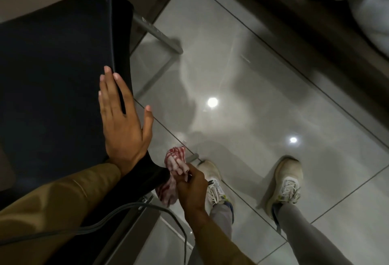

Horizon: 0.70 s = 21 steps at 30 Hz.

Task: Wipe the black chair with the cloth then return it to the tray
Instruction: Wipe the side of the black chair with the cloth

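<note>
The black chair (54, 71) fills the left of the view, its padded seat dark and smooth. My left hand (123, 121) lies flat on the seat's right edge, fingers straight and together, thumb out over the side. Below the seat's near corner, my right hand (192, 189) grips a bunched red-and-white striped cloth (173, 172), pressed against the chair's corner and side. No tray is in view.
A grey metal chair leg (157, 34) slants to the glossy tiled floor (263, 117). My two feet in pale sneakers (286, 182) stand on the tiles. A grey cable (130, 208) loops across the bottom. A dark ledge with white bedding (362, 1) runs along the upper right.
</note>
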Tool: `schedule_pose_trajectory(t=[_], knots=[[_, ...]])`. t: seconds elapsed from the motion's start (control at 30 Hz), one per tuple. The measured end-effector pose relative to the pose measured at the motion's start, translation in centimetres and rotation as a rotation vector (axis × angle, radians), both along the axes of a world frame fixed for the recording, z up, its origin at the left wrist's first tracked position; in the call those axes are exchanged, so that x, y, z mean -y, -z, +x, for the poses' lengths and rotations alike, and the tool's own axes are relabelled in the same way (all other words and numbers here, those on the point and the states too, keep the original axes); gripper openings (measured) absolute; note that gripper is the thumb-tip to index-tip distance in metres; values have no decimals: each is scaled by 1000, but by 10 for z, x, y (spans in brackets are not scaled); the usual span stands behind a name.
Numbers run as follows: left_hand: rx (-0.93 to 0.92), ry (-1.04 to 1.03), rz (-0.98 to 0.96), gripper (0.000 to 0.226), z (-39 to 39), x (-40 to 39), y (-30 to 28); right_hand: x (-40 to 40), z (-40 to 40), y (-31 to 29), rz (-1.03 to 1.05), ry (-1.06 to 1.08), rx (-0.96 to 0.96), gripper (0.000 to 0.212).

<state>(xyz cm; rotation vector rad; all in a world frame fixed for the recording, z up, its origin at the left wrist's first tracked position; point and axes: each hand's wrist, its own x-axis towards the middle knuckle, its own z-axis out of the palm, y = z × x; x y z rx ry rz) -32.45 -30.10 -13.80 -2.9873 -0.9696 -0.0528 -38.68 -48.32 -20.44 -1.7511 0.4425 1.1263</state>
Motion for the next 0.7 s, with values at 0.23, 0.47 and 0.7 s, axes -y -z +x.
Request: schedule_pose_trajectory(t=[0.23, 0.47, 0.7], knots=[[23, 31, -16, 77, -5, -4, 2, -13, 11, 74, -226, -23, -147, 24], [26, 39, -19, 76, -4, -3, 3, -3, -3, 45, -88, 40, -91, 19], [6, 1, -31, 76, 1, 2, -5, 0, -13, -1, 47, 144, -50, 29]])
